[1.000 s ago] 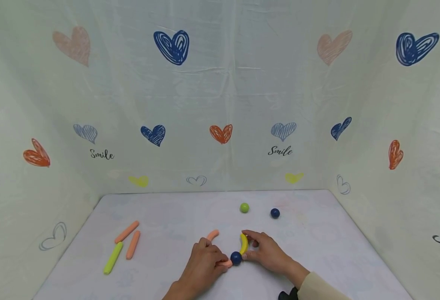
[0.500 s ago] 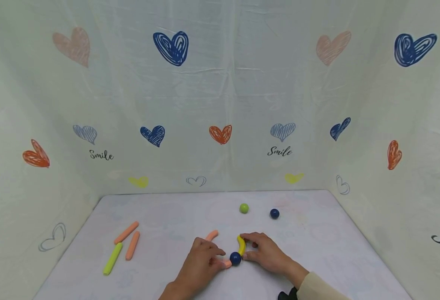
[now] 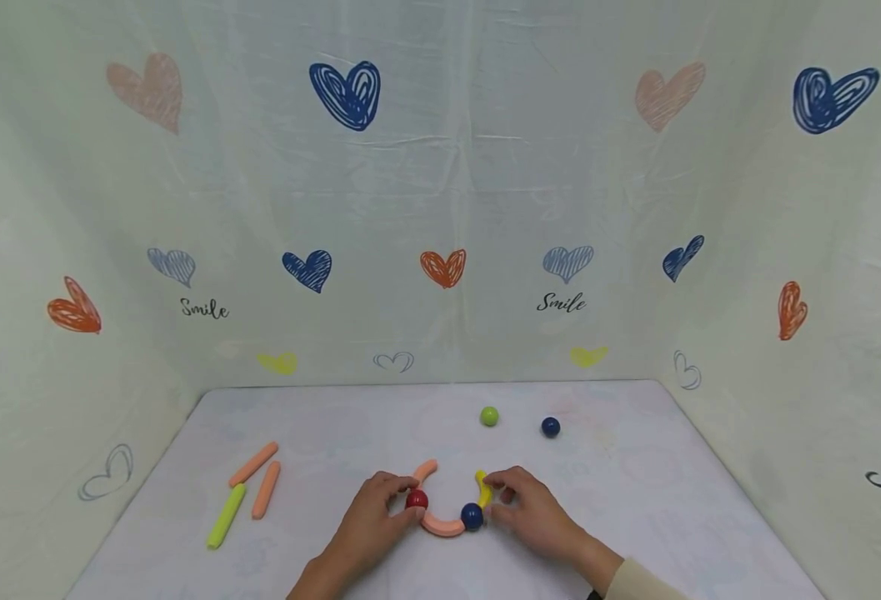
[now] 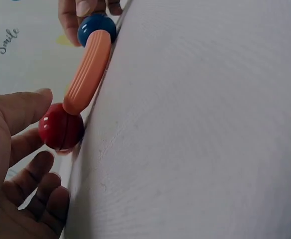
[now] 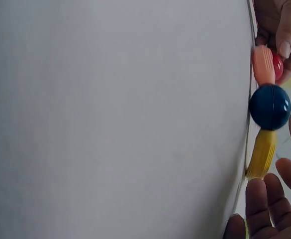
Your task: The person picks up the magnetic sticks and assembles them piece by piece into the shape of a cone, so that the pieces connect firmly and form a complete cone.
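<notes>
A curved chain of pieces lies on the white table: a short peach stick [image 3: 427, 470], a red ball [image 3: 417, 499], a curved peach stick [image 4: 88, 72], a blue ball [image 5: 270, 107] and a curved yellow stick [image 5: 261, 153]. My left hand [image 3: 374, 516] pinches the red ball between thumb and fingers. Around the yellow stick, my right hand [image 3: 536, 515] has its fingers loosely bent. In the right wrist view, a small gap shows between its thumb and the blue ball, and its fingertips are close beside the yellow stick. Part of that stick is hidden in the head view.
Left on the table [image 3: 350, 425] lie two straight peach sticks [image 3: 253, 464] and a lime-green stick [image 3: 226, 517]. A green ball [image 3: 489, 416] and another dark blue ball [image 3: 550, 427] sit farther back. Behind hangs a pale curtain [image 3: 387, 192] printed with hearts.
My left hand has moved left from the curved peach stick to the red ball, uncovering both. My right hand stays by the yellow stick and has loosened slightly.
</notes>
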Demonstrator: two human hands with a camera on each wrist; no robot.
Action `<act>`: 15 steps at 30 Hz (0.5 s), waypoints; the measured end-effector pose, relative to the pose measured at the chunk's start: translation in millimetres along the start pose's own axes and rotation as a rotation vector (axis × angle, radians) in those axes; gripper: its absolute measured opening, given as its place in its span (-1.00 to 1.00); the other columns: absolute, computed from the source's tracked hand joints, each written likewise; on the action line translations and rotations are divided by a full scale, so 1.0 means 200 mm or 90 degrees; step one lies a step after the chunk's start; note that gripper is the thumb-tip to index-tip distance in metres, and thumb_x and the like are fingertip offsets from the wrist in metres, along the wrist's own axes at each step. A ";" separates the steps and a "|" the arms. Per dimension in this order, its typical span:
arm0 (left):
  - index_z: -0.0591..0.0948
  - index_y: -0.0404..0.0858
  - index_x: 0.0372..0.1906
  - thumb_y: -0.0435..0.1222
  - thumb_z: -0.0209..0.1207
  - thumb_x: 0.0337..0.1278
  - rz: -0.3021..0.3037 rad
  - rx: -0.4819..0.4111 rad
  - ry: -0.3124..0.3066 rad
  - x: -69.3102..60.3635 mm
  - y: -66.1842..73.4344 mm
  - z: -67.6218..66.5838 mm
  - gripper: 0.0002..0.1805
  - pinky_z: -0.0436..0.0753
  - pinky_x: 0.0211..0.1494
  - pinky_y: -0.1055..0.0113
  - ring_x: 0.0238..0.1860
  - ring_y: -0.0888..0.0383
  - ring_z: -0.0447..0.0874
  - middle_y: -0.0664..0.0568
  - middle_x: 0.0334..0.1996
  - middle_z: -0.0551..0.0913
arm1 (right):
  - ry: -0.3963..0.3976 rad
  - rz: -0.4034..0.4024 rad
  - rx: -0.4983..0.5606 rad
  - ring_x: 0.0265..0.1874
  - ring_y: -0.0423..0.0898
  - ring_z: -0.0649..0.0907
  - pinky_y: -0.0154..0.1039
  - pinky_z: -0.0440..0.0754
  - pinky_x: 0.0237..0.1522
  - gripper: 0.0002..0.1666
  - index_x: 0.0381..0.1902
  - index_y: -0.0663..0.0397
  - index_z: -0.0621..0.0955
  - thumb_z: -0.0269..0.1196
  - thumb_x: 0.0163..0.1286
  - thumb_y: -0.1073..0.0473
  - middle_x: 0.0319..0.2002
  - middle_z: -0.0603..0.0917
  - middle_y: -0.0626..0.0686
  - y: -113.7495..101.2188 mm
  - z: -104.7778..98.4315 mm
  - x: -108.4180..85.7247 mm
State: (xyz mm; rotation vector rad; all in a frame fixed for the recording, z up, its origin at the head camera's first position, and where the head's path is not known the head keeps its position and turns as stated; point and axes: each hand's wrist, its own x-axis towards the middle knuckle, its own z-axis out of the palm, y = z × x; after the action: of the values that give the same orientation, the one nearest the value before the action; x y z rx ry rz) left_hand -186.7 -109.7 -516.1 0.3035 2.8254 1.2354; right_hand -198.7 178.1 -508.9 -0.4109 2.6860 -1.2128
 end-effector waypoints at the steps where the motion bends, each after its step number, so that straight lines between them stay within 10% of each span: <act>1: 0.73 -0.04 0.16 -0.02 0.48 0.20 0.010 0.003 -0.004 0.00 -0.01 0.00 -0.54 0.63 0.09 0.18 0.01 0.18 0.51 0.19 -0.02 0.63 | -0.005 -0.011 0.010 -0.09 -0.18 0.56 -0.32 0.55 -0.09 -0.49 0.21 0.01 0.67 0.47 0.36 0.00 0.00 0.62 -0.10 -0.01 0.00 -0.01; 15: 0.73 0.02 -0.01 0.01 0.51 0.13 0.010 -0.014 -0.043 -0.03 0.02 0.01 -0.64 0.62 0.23 -0.03 0.04 0.17 0.56 0.27 -0.10 0.65 | -0.050 -0.067 0.016 -0.12 -0.20 0.51 -0.34 0.52 -0.07 -0.67 0.01 -0.13 0.76 0.52 0.32 0.00 -0.11 0.51 -0.09 -0.01 0.03 -0.02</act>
State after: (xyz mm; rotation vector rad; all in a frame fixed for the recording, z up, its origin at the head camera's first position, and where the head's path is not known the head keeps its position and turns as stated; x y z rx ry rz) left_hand -179.3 -107.6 -514.6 0.3613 2.7559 1.2335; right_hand -192.3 173.7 -511.2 -0.5900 2.6086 -1.2300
